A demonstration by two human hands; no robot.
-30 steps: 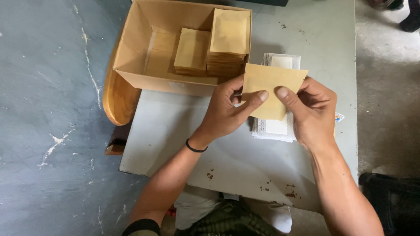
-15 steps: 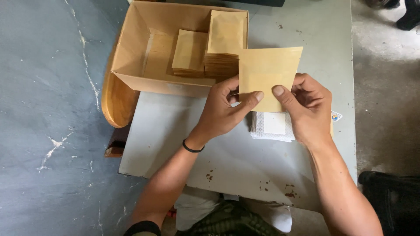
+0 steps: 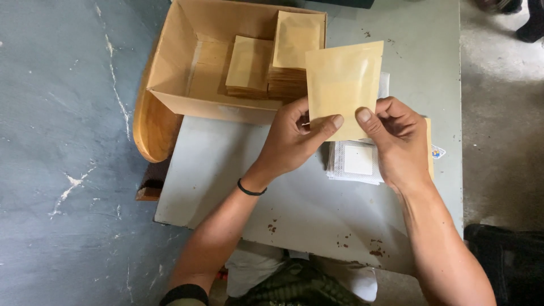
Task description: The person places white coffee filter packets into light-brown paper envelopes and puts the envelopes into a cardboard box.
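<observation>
A pale grey surface (image 3: 294,198) carries an open cardboard box (image 3: 170,85) at its far left corner, with two stacks of tan pouches (image 3: 275,62) standing inside. Above the near edge of the box, the left hand (image 3: 292,141) and the right hand (image 3: 396,141) each have a closed grip, thumb over fingers, on the bottom edge of one flat tan pouch (image 3: 343,85), held upright. Beneath the right hand lies a small pile of white sachets (image 3: 356,163).

Kraft pouches, white sachets, one sticker

Held at 12 o'clock: flat tan pouch (image 3: 343,85); stacked at 11 o'clock in open cardboard box (image 3: 170,73): two tan pouch piles (image 3: 275,62); lay at 3 o'clock: white square sachets (image 3: 354,161), small coloured sticker (image 3: 437,152).
</observation>
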